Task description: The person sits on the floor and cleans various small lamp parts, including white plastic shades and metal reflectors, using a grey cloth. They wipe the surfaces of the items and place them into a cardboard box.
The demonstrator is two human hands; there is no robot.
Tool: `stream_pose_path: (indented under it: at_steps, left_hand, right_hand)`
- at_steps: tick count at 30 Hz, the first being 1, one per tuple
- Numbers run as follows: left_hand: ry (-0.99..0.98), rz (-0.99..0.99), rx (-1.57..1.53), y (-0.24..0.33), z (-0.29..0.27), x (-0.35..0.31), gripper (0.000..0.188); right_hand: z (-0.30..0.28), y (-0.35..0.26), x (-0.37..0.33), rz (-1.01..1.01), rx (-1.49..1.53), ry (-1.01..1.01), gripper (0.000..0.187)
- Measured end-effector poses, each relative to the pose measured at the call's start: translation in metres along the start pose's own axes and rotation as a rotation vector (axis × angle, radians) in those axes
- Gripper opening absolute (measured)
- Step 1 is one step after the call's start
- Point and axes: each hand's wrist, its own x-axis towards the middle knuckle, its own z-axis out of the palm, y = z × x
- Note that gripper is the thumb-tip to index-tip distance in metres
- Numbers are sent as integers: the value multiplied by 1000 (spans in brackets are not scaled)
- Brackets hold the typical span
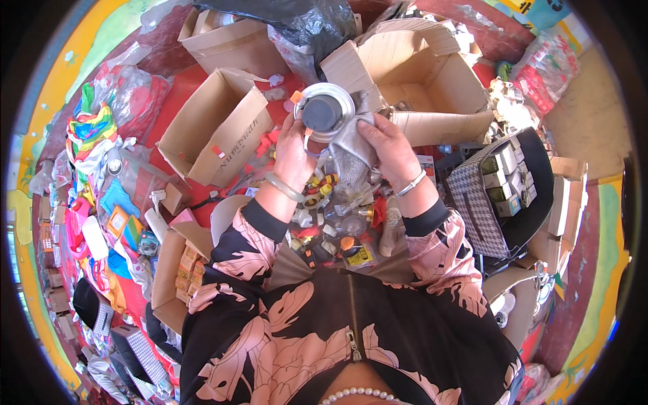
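My left hand (pixel 294 147) is closed on the near left edge of a round, silver-rimmed piece with a dark grey cylinder (pixel 322 113) at its middle. I cannot tell exactly what kind of thing it is. Orange bits show at its left edge and by my fingers. A grey cloth (pixel 354 154) hangs from my right hand (pixel 391 145), its upper part against the right side of the silver rim. The right thumb lies over the cloth; the other fingers are partly hidden. Below my hands lies a heap of small mixed items (pixel 351 223).
Open cardboard boxes stand at the far left (pixel 202 158) and far right (pixel 439 121). On the right, a houndstooth-sided bin (pixel 469 196) holds several small boxes. A carton (pixel 165 290) with small packets sits near left. Colourful fabric (pixel 91 128) and plastic clutter the left side.
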Motion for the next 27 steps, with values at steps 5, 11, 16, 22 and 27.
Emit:
stream_pose_path:
  at_steps: [5,11,16,22,27]
  left_hand:
    - [202,247,-130,28,-42,34,28]
    - [733,338,256,128,-126,95,26]
    - [1321,172,799,170,-261,131,28]
    - [1185,-374,1683,153,-343,147,34]
    - [1117,-489,1825,140,-417,142,38]
  right_hand:
    - [-40,3,24,97,539,417,20]
    - [-74,-5,28,46,558,480,19]
    - [-73,-9,24,69,554,427,19]
    - [-79,-9,17,70,551,378,18]
    - [-76,-16,13,85,558,376,20]
